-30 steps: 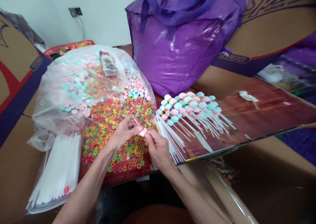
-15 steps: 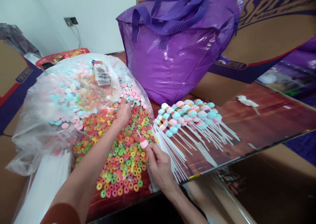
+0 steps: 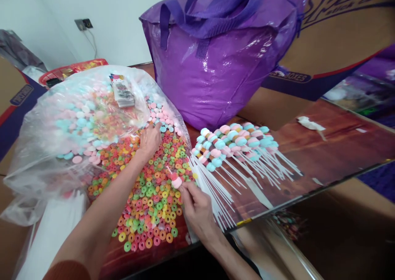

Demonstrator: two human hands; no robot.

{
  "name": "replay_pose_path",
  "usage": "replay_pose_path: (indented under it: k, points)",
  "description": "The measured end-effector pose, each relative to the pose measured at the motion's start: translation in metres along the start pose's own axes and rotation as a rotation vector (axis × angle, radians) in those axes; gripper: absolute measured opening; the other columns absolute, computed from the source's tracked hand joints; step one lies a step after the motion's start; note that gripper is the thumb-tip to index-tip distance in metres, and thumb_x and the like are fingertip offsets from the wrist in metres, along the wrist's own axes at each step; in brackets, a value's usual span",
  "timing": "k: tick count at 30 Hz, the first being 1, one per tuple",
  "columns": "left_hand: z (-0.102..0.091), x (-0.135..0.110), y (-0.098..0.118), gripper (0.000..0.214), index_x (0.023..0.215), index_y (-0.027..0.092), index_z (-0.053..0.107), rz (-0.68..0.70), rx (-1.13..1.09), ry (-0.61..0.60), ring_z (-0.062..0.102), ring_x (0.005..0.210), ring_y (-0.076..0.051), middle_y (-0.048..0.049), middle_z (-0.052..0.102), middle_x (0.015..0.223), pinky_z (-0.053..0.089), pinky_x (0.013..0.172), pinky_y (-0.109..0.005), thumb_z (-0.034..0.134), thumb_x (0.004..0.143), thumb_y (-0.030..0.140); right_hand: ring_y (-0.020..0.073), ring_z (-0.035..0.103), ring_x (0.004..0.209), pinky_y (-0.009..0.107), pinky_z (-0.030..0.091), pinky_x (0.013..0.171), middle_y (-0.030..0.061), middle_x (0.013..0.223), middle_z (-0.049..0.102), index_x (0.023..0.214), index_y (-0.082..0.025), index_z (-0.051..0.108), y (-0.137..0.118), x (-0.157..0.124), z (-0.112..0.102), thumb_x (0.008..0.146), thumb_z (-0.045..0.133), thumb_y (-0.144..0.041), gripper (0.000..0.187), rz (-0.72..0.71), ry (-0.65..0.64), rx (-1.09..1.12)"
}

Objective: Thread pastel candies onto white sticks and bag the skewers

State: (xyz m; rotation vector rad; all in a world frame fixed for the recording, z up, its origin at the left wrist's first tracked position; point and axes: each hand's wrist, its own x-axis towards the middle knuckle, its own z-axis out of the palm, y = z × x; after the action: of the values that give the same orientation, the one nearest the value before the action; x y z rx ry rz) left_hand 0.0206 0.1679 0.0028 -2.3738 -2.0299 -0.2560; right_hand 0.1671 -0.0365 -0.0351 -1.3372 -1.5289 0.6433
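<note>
Right hand pinching candy stick, left hand on sweets (box lettering unreadable)

Scene bright, evenly lit; diffuse light from above, soft and faint shadows only. Strong white glare patches on purple bag and on clear plastic bag, which veils the sweets beneath. Glossy desk shows mild sheen. Wide-angle distortion: straight edges bend toward frame borders. Forearms at bottom edge soft, slightly blurred. Centre reasonably sharp; far right corners smeared.
</note>
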Motion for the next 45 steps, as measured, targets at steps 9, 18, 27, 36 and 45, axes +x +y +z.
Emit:
replay_pose_path:
  k: [9,18,27,36,45]
  points:
    - [-0.003,0.015,0.005,0.038,0.121,0.016,0.061,-0.038,-0.012,0.009,0.065,0.102,-0.031,-0.0182,0.066,0.114,0.048,0.084,-0.038,0.042,0.089,0.014,0.0091,0.048,0.054,0.020,0.036,0.054,-0.0038,0.063,0.052,0.084,-0.018,0.061,0.000,0.001,0.001,0.098,0.047,-0.019,0.019,-0.027,0.002,-0.018]
    - [-0.023,-0.032,-0.021,0.008,0.074,0.016,0.061,-0.278,-0.960,-0.196,0.049,0.046,-0.012,0.0029,0.054,0.051,0.039,0.050,-0.023,0.059,0.078,0.023,0.0094,0.043,0.054,0.021,0.033,0.054,-0.0041,0.064,0.049,0.083,-0.019,0.060,0.000,-0.001,0.000,0.099,0.047,-0.023,0.021,0.019,-0.022,-0.009]
    - [-0.018,-0.047,-0.033,0.007,0.070,0.017,0.056,-0.286,-1.075,-0.129,0.059,0.056,-0.013,0.0009,0.061,0.056,0.045,0.058,-0.023,0.062,0.074,0.019,0.0090,0.040,0.052,0.022,0.031,0.054,-0.0051,0.063,0.048,0.083,-0.019,0.059,0.001,-0.001,0.002,0.099,0.047,-0.024,0.021,0.002,-0.024,-0.022]
    - [0.001,-0.004,-0.032,0.035,0.108,0.015,0.068,-0.120,-0.577,0.028,0.062,0.071,-0.019,-0.0038,0.067,0.071,0.047,0.070,-0.028,0.046,0.082,0.016,0.0093,0.046,0.054,0.022,0.034,0.055,-0.0039,0.064,0.053,0.084,-0.019,0.061,0.002,-0.001,0.001,0.099,0.047,-0.022,0.021,-0.022,-0.022,-0.056]
    - [0.011,0.007,-0.029,0.031,0.101,0.018,0.073,0.034,-0.420,-0.065,0.060,0.083,-0.023,-0.0074,0.063,0.085,0.047,0.083,-0.032,0.051,0.080,0.014,0.0104,0.049,0.055,0.022,0.036,0.055,-0.0033,0.063,0.053,0.085,-0.019,0.062,-0.001,0.000,0.001,0.099,0.046,-0.023,0.021,-0.002,-0.032,-0.071]
